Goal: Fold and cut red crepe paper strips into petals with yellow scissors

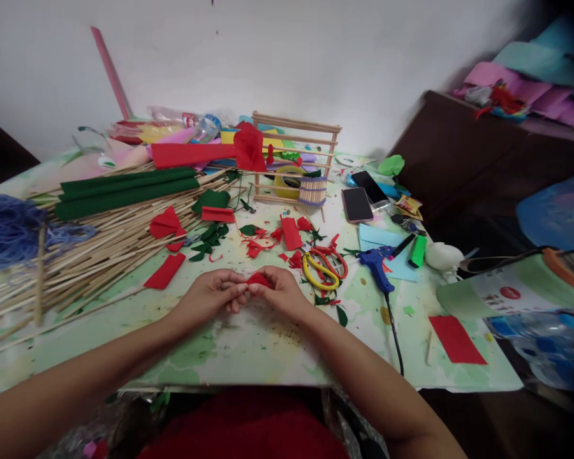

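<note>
Close together above the table's front part, both of my hands pinch a small red piece [258, 279] that looks like crepe paper or felt. My left hand [220, 291] grips its left edge between thumb and fingers. The thumb and fingertips of my right hand [281, 294] close on the other side, hiding part of it. Just right of my right hand lie scissors [321, 273] with yellow and red-orange handles. Red scraps [258, 245] and a folded red strip [291, 233] are scattered beyond my fingers. A red piece on a stick [165, 271] rests to the left.
A blue glue gun [379, 268] with a black cord lies at right, near a green highlighter [417, 252] and phones [357, 205]. Thin wooden sticks [110, 255] cover the left side. A stick rack [296, 143] stands behind. A large bottle [502, 290] lies at the right edge.
</note>
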Available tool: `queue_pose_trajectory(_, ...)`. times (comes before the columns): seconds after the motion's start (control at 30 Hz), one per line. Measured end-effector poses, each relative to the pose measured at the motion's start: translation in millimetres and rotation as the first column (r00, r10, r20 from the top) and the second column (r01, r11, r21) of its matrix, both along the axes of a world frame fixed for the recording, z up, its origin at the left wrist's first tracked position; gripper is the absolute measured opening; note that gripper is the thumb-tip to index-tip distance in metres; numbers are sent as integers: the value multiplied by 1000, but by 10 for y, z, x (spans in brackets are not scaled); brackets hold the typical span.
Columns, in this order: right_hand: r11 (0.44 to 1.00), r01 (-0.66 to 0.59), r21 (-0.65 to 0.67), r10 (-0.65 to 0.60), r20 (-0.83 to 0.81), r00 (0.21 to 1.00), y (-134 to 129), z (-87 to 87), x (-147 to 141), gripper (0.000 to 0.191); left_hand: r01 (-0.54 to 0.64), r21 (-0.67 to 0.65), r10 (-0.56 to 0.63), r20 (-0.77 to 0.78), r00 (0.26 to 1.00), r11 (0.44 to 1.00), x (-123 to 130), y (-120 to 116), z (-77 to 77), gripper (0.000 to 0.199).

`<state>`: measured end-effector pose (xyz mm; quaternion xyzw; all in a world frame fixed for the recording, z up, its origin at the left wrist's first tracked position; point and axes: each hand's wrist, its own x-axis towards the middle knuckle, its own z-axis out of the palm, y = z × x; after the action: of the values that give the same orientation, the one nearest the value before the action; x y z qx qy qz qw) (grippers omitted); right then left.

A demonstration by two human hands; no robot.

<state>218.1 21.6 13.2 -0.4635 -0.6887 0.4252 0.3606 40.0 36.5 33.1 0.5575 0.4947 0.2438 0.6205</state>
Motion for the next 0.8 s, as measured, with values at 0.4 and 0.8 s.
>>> queue_pose_trajectory(0.4, 995, 61, -80, -74, -165, 984, 0, 62, 38, 13, 156, -202, -108, 231, 967, 967, 53, 139, -19, 26)
queue_pose_trajectory(0.8, 889, 355, 291, -417, 834, 361, 134, 281, 657, 32, -144, -329, 305, 514, 802, 933, 139, 452, -56, 8)
